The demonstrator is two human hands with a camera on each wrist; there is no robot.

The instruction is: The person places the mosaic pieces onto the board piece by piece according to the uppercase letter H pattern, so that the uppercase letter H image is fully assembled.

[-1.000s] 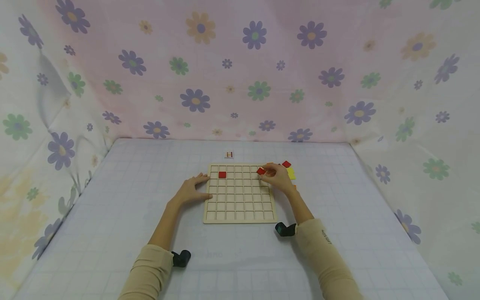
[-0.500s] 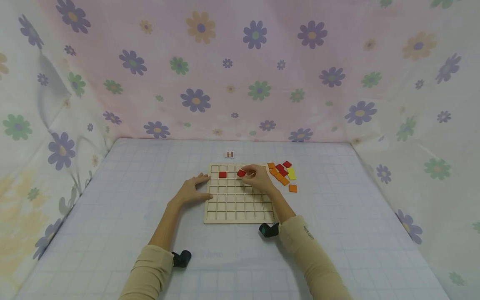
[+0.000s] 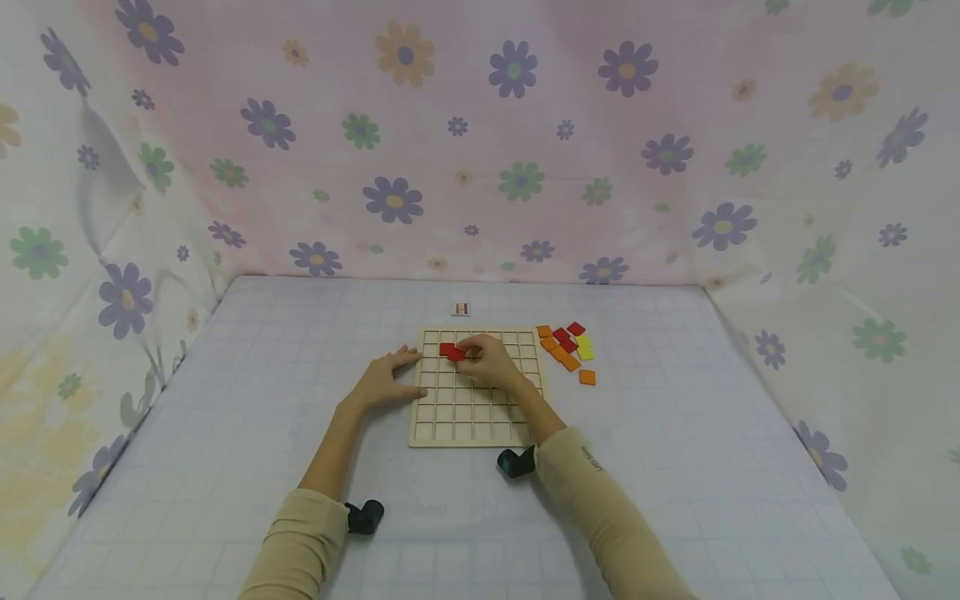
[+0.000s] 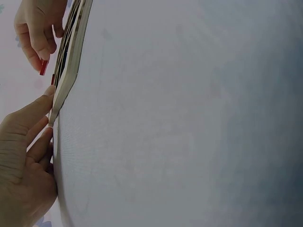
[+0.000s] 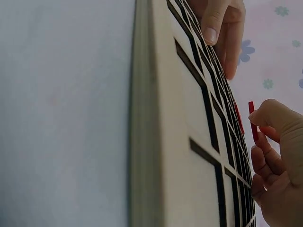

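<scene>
A square wooden grid board lies on the table with a red tile set in one of its cells near the far left. My right hand is over the board and pinches a second red tile between thumb and fingers, raised a little above the grid beside the first. My left hand rests at the board's left edge, thumb and fingertips touching the rim, fingers spread and fairly straight. In the left wrist view, the left thumb lies on the board's edge.
Right of the board lies a loose cluster of orange tiles, red tiles and yellow tiles. A single orange tile lies apart, nearer me. Behind the board is a small printed card. A flowered curtain closes off the table's back.
My right hand has carried the red tile leftward across the board, from its right edge to beside the placed red tile. The left hand has stayed at the board's edge.
</scene>
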